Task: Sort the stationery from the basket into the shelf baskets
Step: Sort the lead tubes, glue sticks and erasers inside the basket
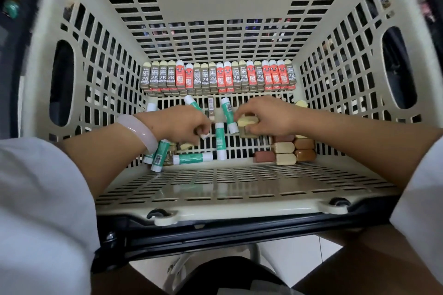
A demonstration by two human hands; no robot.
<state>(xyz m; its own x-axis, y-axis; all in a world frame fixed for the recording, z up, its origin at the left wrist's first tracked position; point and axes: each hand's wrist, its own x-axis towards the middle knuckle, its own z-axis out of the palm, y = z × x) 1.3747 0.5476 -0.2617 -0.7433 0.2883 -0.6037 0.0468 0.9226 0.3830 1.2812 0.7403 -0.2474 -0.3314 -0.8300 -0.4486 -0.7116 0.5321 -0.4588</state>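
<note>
Basket, cream slatted plastic, deep, seen from above with both forearms reaching in.

Left hand: fingers curled down round a white-capped glue stick; a pale bangle sits at the wrist. More glue sticks lie loose beneath and just beside this hand, green-and-white, long axes at mixed angles: one crosswise near the front wall, one running front to back between the hands, two tilted behind the knuckles.

Eraser row, grey and orange sleeves, stands packed upright along the far wall, well beyond both hands.

Right hand: fingers bent over a pale yellow eraser, pinching it. Loose erasers, cream and brown, lie stacked crosswise directly below and just nearer the front.

Judgement: each hand is nearest its own kind, glue sticks left and erasers right, so neither arm needs to cross. Shelf baskets are not in view.
</note>
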